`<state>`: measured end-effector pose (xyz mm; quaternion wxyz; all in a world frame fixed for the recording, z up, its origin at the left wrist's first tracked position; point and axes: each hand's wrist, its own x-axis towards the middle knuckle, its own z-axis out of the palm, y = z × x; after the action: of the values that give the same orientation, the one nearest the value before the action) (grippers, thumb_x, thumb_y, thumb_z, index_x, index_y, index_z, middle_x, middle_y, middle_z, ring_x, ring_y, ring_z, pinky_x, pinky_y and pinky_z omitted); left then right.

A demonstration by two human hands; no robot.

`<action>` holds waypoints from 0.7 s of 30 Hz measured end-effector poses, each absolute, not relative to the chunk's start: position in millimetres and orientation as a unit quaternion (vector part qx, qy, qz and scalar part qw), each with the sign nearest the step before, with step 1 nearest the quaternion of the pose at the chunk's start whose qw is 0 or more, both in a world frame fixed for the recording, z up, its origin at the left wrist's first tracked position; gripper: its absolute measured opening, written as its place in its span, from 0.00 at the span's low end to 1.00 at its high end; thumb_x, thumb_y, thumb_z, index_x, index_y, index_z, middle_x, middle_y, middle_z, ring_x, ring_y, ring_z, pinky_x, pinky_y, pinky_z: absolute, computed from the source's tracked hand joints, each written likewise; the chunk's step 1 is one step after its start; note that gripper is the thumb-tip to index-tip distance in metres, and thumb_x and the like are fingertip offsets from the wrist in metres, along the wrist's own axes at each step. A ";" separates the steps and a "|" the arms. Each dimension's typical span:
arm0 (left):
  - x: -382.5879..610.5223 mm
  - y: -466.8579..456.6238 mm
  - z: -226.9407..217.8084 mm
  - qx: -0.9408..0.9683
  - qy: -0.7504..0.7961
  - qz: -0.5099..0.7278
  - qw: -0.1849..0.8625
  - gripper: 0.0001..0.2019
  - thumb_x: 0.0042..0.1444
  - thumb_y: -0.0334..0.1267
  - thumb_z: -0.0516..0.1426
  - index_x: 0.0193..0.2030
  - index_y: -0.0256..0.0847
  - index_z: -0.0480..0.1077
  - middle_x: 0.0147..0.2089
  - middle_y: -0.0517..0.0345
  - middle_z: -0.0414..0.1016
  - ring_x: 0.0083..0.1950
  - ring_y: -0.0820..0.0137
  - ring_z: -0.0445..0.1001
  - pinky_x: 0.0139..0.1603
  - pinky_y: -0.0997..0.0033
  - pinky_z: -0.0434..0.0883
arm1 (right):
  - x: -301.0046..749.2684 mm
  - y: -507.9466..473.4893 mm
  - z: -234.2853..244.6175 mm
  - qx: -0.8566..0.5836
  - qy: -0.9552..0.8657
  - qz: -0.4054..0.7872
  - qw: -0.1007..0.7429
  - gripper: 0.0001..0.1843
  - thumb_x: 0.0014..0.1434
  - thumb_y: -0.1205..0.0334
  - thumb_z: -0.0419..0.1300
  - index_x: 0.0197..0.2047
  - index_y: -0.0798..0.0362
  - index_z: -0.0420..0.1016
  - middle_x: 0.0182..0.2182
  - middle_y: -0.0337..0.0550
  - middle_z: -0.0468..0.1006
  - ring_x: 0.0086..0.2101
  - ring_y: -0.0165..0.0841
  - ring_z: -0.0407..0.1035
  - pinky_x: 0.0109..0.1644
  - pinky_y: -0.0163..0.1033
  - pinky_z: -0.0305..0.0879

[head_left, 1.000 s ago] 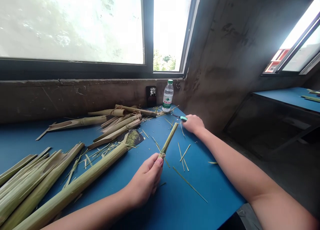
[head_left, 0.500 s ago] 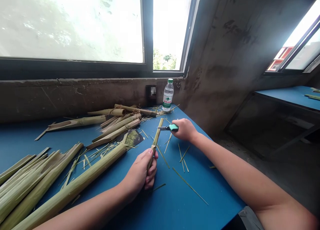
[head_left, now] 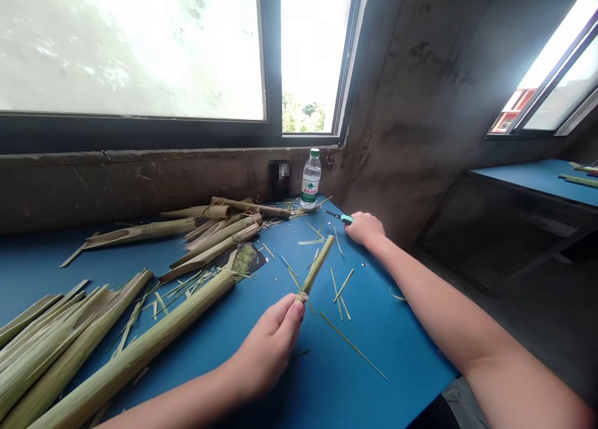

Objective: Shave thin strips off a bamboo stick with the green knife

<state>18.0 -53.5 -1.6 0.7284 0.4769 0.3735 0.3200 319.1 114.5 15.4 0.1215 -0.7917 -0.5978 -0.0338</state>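
Observation:
My left hand (head_left: 273, 342) is closed round the lower part of a thin bamboo strip (head_left: 319, 264), which slants up and to the right above the blue table (head_left: 355, 379). A pale node shows on the strip just above my fingers. Farther off to the right, my right hand (head_left: 365, 228) grips a utility knife (head_left: 346, 219) with a green and black handle. Its blade points left, away from the strip. Several thin bamboo shavings (head_left: 344, 286) lie scattered on the table between and below my hands.
A long bamboo pole (head_left: 154, 339) and several split bamboo pieces (head_left: 60, 342) lie at the left. Behind them are more cut bamboo lengths (head_left: 224, 239) and a dark sheet (head_left: 247, 258) with green shavings. A water bottle (head_left: 311, 179) stands by the wall. Another blue table (head_left: 523, 177) is at right.
My right hand has moved right and away with the knife, off the bamboo strip. The strip has tilted to the right in my left hand, which has turned and come slightly nearer.

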 end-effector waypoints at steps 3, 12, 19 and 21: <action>18.0 -49.0 -0.9 0.472 0.380 0.317 0.729 0.20 0.63 0.61 0.55 0.37 0.46 0.57 0.21 0.72 0.53 0.16 0.79 0.45 0.12 0.80 0.49 | 326.4 116.4 11.3 -0.790 -0.593 -0.041 0.148 0.13 0.60 0.51 0.59 0.36 0.51 0.80 0.35 0.53 0.80 0.36 0.44 0.75 0.36 0.40 0.60; 15.8 -40.2 3.5 0.435 0.367 0.339 0.749 0.16 0.65 0.56 0.55 0.43 0.47 0.59 0.25 0.71 0.56 0.17 0.81 0.44 0.13 0.82 0.48 | 282.8 94.8 12.4 -0.661 -0.711 -0.096 0.219 0.12 0.60 0.53 0.58 0.29 0.50 0.72 0.27 0.43 0.77 0.29 0.36 0.69 0.31 0.37 0.50; 14.3 -39.1 4.1 0.432 0.375 0.352 0.741 0.14 0.67 0.55 0.52 0.45 0.46 0.61 0.26 0.70 0.57 0.18 0.80 0.46 0.14 0.81 0.50 | 243.2 69.8 18.9 -0.521 -0.838 -0.054 0.153 0.08 0.56 0.56 0.60 0.29 0.50 0.73 0.28 0.42 0.78 0.30 0.36 0.70 0.33 0.37 0.52; 14.6 -38.3 2.7 0.432 0.380 0.353 0.738 0.14 0.67 0.55 0.52 0.44 0.46 0.60 0.25 0.70 0.57 0.18 0.80 0.46 0.15 0.82 0.50 | 232.4 64.0 18.4 -0.500 -0.856 -0.058 0.115 0.08 0.55 0.55 0.61 0.30 0.50 0.74 0.28 0.44 0.79 0.30 0.37 0.71 0.33 0.38 0.52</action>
<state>14.6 -38.3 2.7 0.7378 0.4319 0.3801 0.3530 232.4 64.0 18.4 0.1148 -0.4999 -0.8565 -0.0582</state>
